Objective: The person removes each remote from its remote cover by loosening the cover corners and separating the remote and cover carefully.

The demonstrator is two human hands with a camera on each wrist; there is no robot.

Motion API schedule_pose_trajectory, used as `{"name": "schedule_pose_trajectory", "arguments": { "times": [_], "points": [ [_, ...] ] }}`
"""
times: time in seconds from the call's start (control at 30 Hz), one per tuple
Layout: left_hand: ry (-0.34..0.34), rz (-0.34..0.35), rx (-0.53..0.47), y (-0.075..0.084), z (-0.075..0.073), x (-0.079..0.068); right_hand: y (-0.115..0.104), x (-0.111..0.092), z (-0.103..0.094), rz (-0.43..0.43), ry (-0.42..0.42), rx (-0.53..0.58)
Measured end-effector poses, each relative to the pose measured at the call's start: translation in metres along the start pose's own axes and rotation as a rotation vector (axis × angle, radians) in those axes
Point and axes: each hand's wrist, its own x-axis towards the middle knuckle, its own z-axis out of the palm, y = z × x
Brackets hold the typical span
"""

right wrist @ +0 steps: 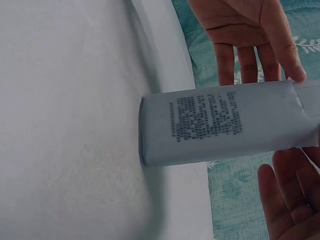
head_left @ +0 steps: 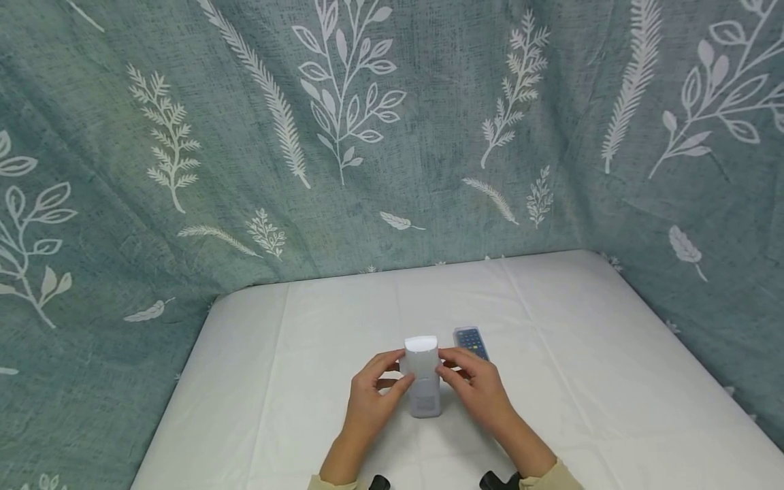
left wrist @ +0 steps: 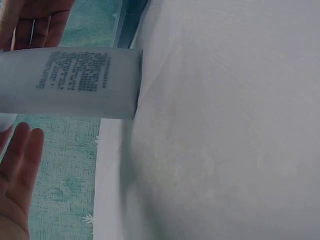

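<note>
A white remote control (head_left: 424, 395) stands upright at the front of the white table, its lower end at the cloth. Its back, with a block of small dark printed text, faces the wrist cameras (right wrist: 205, 117). My left hand (head_left: 373, 395) pinches its left edge near the upper part, thumb on the near face. On the opposite edge, my right hand (head_left: 480, 388) pinches with thumb and fingertips. In the left wrist view, the remote lies across between the right hand (left wrist: 42, 22) and the left hand (left wrist: 20, 180). The side facing away is hidden.
Just behind the right hand, a second remote (head_left: 470, 340) with dark blue keypad lies on the white-covered table (head_left: 343, 313), partly covered by that hand. Green leaf-patterned cloth (head_left: 429, 136) hangs along the back and both sides. Black straps (head_left: 499, 480) show near the wrists.
</note>
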Motion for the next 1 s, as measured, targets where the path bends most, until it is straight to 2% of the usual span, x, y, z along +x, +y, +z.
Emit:
{"name": "schedule_pose_trajectory", "arguments": {
  "times": [0.27, 0.47, 0.6, 0.73, 1.0],
  "points": [
    [0.029, -0.019, -0.005, 0.006, -0.002, 0.002, -0.001, 0.002, 0.001, 0.088, -0.018, 0.08],
    [0.085, -0.023, -0.03, 0.009, -0.002, 0.008, 0.0, 0.007, 0.005, 0.1, -0.013, 0.12],
    [0.11, -0.052, -0.011, 0.007, -0.001, 0.011, 0.001, 0.013, 0.007, 0.086, -0.017, 0.104],
    [0.106, -0.115, -0.009, 0.007, -0.002, 0.01, -0.001, 0.015, 0.008, 0.085, -0.029, 0.081],
    [0.099, -0.204, -0.007, 0.012, -0.002, 0.01, -0.009, 0.018, 0.009, 0.124, 0.023, -0.059]
  ]
}}
